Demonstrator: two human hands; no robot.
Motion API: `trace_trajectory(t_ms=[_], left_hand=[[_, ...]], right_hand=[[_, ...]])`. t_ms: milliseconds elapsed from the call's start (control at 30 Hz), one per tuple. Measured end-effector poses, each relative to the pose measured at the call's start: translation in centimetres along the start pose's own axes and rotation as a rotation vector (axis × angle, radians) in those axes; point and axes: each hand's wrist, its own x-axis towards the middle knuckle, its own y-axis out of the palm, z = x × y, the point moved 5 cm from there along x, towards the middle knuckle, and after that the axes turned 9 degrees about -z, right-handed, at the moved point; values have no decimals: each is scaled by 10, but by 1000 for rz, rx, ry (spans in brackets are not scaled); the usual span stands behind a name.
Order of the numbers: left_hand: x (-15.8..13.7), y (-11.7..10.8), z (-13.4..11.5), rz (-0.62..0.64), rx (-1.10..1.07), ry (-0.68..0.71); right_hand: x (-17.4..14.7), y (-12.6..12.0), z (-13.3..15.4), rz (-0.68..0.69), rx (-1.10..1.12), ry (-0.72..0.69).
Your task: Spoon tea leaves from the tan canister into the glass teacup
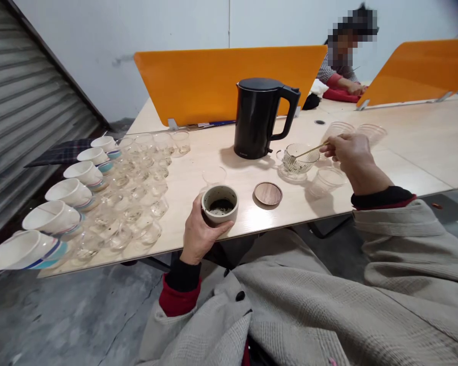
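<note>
My left hand (201, 229) is wrapped round a small grey ceramic jar (222, 216) with dark loose bits inside that look like tea leaves. In my right hand (349, 155) I pinch a thin gold-coloured spoon (311, 150). The spoon's tip dips into a clear ribbed glass cup (303, 163), which has dark bits in it and stands on a glass saucer (292, 176). Between the jar and the cup lies a round wooden lid (268, 194). Clear plastic cups (326, 182) stand beside and behind my right hand.
A black electric kettle (254, 119) stands behind the cup. Rows of clear cups (132, 190) and several white paper cups (70, 190) fill the table's left side. Orange dividers (206, 84) line the back. Another person's hand (354, 90) rests on red cloth beyond them.
</note>
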Motion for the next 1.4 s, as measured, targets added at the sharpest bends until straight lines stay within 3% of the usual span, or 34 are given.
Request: trace_trajectory(t_ms=[100,333,500,600,800,967,1067,1267,1400], left_hand=[[0,0,0,-10,-2,1],[0,0,-1,-8,-3,15],[0,0,-2,-3,-9,9],[0,0,-2,-3,-16,8],[0,0,-1,-8,-3,12],[0,0,0,-1,10,24],[0,0,0,-4,13,34],[0,0,0,-5,4,24],[0,0,0,-9,-10,13]], right_hand=[[2,5,-8,-12,97,192],[4,6,-7,0,-50,134],[2,-2,-9,-56,110,93],[0,-7,-4,-52,13,-59],[-12,0,5,3,-560,-427],[-28,12,7,133,-469,-579],[-29,9,10,145,-270,-460],[-14,-2,-7,15,262,147],[0,1,-26,3,322,246]])
